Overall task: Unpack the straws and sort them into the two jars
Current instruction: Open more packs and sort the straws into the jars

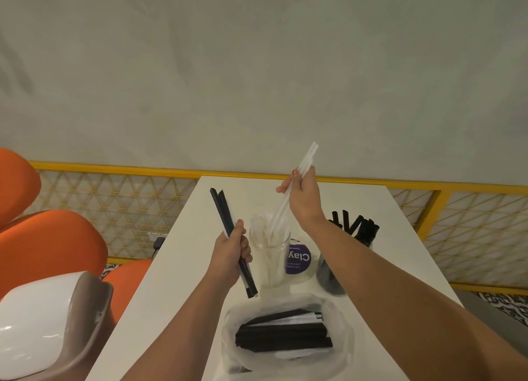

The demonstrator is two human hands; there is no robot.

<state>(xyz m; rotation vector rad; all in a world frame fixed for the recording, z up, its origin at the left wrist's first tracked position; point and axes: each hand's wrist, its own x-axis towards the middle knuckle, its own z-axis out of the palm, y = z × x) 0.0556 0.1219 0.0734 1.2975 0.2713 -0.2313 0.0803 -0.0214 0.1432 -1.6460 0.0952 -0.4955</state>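
Note:
My right hand (303,196) grips clear white straws (297,177), their lower ends dipping into the mouth of a clear jar (270,262) that holds several white straws. My left hand (232,250) is closed around a small bunch of black straws (225,217), tilted, just left of that jar. A second jar (333,277) to the right, partly hidden by my right forearm, holds several black straws (363,227). Near the table's front edge lies an open white plastic bag (231,320) with several black and white straws (283,335) inside.
A white table (183,266) carries everything. A purple round label reading "Clay" (298,259) shows between the jars. Orange seats (51,243) and a white and brown chair (54,320) stand to the left. A yellow mesh railing (457,223) runs behind the table.

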